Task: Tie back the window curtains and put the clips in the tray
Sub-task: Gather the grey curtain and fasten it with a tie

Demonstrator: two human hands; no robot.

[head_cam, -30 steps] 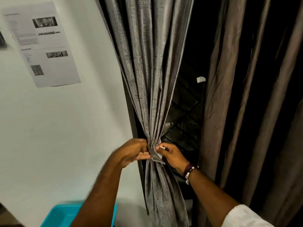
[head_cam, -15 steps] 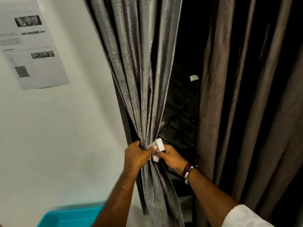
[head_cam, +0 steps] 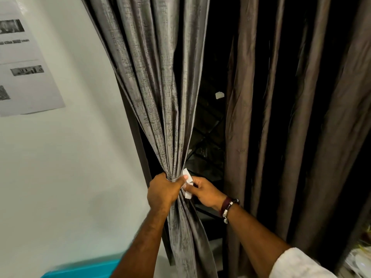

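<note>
Now that the left hand (head_cam: 163, 192) has closed fully round the gathered grey curtain (head_cam: 152, 93), the right hand (head_cam: 202, 190) pinches the white tie-back ends (head_cam: 187, 184) at the bunch, so fastening looks close. Turquoise tray (head_cam: 80, 270) sits below; its contents are out of view.

Left hand (head_cam: 163, 192) gripped gathered grey curtain (head_cam: 154, 87) at its waist, fingers curled round bunched folds. Right hand (head_cam: 203, 190) pinched white tieback ends (head_cam: 187, 178) just beside left thumb, touching curtain. Bracelet (head_cam: 227, 207) on right wrist, white sleeve (head_cam: 297, 263) at forearm. Brown curtain (head_cam: 281, 117) hung loose at right. Dark window (head_cam: 208, 137) between curtains. Printed sheet (head_cam: 22, 63) on white wall (head_cam: 66, 167). Teal tray (head_cam: 80, 270) at bottom edge.
</note>
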